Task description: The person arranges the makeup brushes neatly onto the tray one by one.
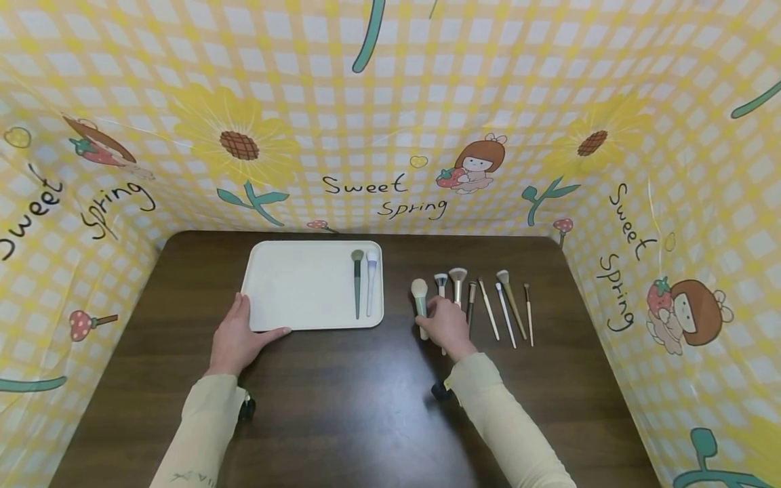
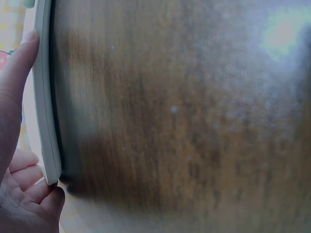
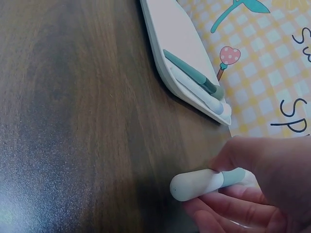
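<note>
My left hand [image 1: 234,339] holds the near left corner of a white tray [image 1: 305,285]. Its thumb lies along the front rim, and its other fingers are at the left side, as the left wrist view [image 2: 46,97] also shows. In the tray, near its right end, lie a dark green makeup brush [image 1: 357,285] and a white makeup brush [image 1: 371,285]. To the right of the tray, my right hand [image 1: 448,327] pinches the handle of a makeup brush with a pale head [image 1: 419,290]. The brush's rounded handle end [image 3: 194,185] sticks out between thumb and fingers.
Several more makeup brushes lie in a row on the dark wooden table [image 1: 342,407], among them a wide-headed brush [image 1: 457,276], an olive-handled brush [image 1: 511,303] and a thin brush [image 1: 529,315] at the far right. A yellow checked cloth [image 1: 366,135] surrounds the table's back and sides.
</note>
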Action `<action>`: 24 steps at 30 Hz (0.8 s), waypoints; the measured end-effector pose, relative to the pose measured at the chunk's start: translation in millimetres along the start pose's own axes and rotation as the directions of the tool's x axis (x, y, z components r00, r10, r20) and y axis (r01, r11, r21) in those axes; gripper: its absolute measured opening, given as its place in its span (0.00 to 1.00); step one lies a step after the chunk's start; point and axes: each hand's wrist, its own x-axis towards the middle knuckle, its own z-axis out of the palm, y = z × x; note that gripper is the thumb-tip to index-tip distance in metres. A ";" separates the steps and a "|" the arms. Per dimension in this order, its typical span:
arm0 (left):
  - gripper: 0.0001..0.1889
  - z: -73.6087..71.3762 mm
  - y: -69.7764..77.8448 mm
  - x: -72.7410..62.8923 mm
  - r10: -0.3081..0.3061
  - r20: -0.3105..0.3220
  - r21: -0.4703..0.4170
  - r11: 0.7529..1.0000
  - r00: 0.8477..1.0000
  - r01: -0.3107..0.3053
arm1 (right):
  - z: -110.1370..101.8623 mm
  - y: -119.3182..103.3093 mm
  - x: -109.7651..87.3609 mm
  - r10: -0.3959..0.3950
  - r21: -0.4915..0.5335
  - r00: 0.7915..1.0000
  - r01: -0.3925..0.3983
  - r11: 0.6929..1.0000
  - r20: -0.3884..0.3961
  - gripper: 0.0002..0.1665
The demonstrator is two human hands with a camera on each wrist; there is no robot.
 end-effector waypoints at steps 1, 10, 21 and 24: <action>0.70 0.2 -0.2 -0.1 -0.001 0.000 0.000 1.000 1.000 0.001 | 0.2 -0.1 -0.4 0.004 0.013 1.000 -0.004 1.000 0.006 0.22; 0.70 1.9 -2.4 0.9 0.011 -0.015 0.005 1.000 1.000 -0.011 | 4.5 2.2 -0.2 -0.028 0.091 1.000 0.029 0.995 -0.008 0.24; 0.70 1.4 -1.4 0.8 0.013 -0.021 0.006 1.000 1.000 -0.012 | 7.2 0.8 2.2 -0.051 0.126 0.998 0.055 0.990 -0.040 0.22; 0.69 1.2 -1.4 0.7 0.011 -0.021 0.009 1.000 1.000 -0.011 | 8.0 0.2 2.8 -0.063 0.145 0.997 0.068 0.987 -0.043 0.22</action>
